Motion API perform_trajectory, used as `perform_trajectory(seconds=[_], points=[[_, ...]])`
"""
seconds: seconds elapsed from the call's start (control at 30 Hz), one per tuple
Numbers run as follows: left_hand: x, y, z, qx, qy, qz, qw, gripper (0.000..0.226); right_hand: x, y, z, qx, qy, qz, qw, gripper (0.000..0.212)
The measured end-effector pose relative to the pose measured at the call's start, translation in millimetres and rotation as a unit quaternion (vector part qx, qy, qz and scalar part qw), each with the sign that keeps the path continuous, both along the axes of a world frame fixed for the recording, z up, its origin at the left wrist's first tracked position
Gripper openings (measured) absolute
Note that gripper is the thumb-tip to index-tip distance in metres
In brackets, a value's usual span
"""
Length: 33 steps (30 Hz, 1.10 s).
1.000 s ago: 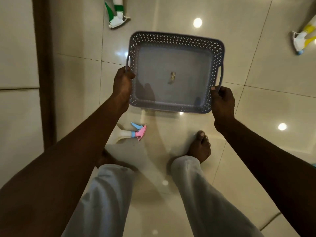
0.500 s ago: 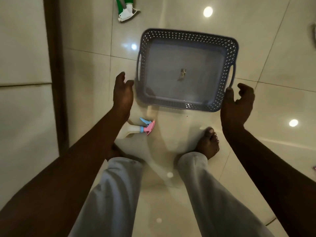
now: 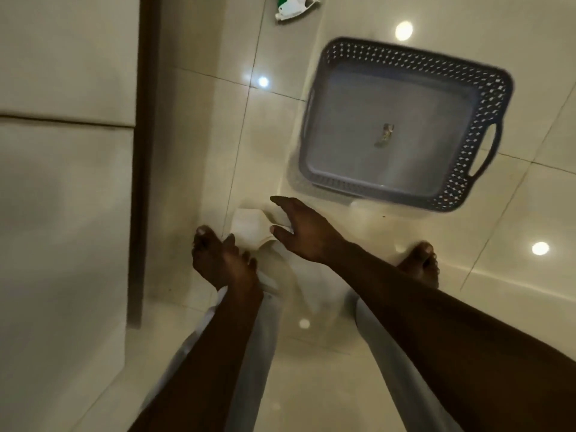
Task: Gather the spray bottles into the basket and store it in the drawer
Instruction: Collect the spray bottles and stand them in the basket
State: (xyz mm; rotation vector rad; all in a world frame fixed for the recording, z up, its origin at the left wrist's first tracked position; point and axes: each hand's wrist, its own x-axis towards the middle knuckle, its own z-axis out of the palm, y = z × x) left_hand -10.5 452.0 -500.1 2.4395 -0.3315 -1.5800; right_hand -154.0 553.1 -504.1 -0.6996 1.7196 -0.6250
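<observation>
The grey perforated basket (image 3: 480, 98) stands on the tiled floor at the upper right, with neither hand touching it. A small scrap (image 3: 385, 136) lies inside it. A white spray bottle (image 3: 249, 226) lies on the floor in front of my feet. My right hand (image 3: 307, 233) reaches over this bottle with fingers spread, hiding its spray head. My left hand (image 3: 227, 266) hangs low just left of the bottle, loosely open and blurred against my left foot. A green and white spray bottle (image 3: 296, 9) lies at the top edge.
Pale cabinet fronts (image 3: 62, 198) with a dark vertical strip (image 3: 141, 182) fill the left side. My right foot (image 3: 420, 263) and light trouser legs (image 3: 255, 353) stand on the glossy tiles below the basket.
Both hands have let go of the basket, which now rests on the floor. My right hand has moved down and left over the white bottle. The left hand has dropped lower.
</observation>
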Motion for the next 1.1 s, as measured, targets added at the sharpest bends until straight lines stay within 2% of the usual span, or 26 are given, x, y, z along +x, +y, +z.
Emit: perform_trajectory(seconds=[0.07, 0.2, 0.3, 0.43, 0.53, 0.63, 0.7, 0.77, 0.93, 1.1], points=[[-4, 8, 9, 0.007, 0.076, 0.028, 0.997, 0.029, 12, -19, -15, 0.014, -0.028, 0.044, 0.999, 0.079], [-10, 8, 12, -0.009, 0.126, 0.049, 0.991, 0.026, 27, -25, -31, 0.043, -0.056, 0.082, 0.994, 0.093], [-17, 2, 23, -0.009, 0.134, 0.018, 0.991, 0.021, 32, -22, -22, 0.071, -0.092, 0.011, 0.993, 0.096], [-29, -5, 48, 0.000, 0.134, -0.098, 0.986, 0.030, 22, -13, 16, 0.090, -0.130, -0.181, 0.971, 0.086], [-55, -12, 68, -0.027, 0.128, -0.225, 0.966, 0.035, 0, -4, 47, 0.103, -0.210, -0.328, 0.915, 0.076], [-97, -17, 86, -0.052, 0.122, -0.362, 0.923, 0.037, -35, 1, 74, 0.098, -0.330, -0.465, 0.815, 0.063], [-130, -23, 90, -0.039, 0.149, -0.414, 0.897, 0.039, -63, 2, 84, 0.080, -0.394, -0.530, 0.746, 0.053], [-168, -29, 91, -0.010, 0.188, -0.448, 0.874, 0.041, -95, 2, 86, 0.069, -0.431, -0.564, 0.701, 0.050], [-249, -47, 80, 0.044, 0.240, -0.457, 0.855, 0.049, -172, -8, 72, 0.069, -0.494, -0.594, 0.631, 0.048], [-291, -59, 60, 0.053, 0.219, -0.476, 0.850, 0.040, -213, -24, 43, 0.065, -0.496, -0.608, 0.616, 0.037]])
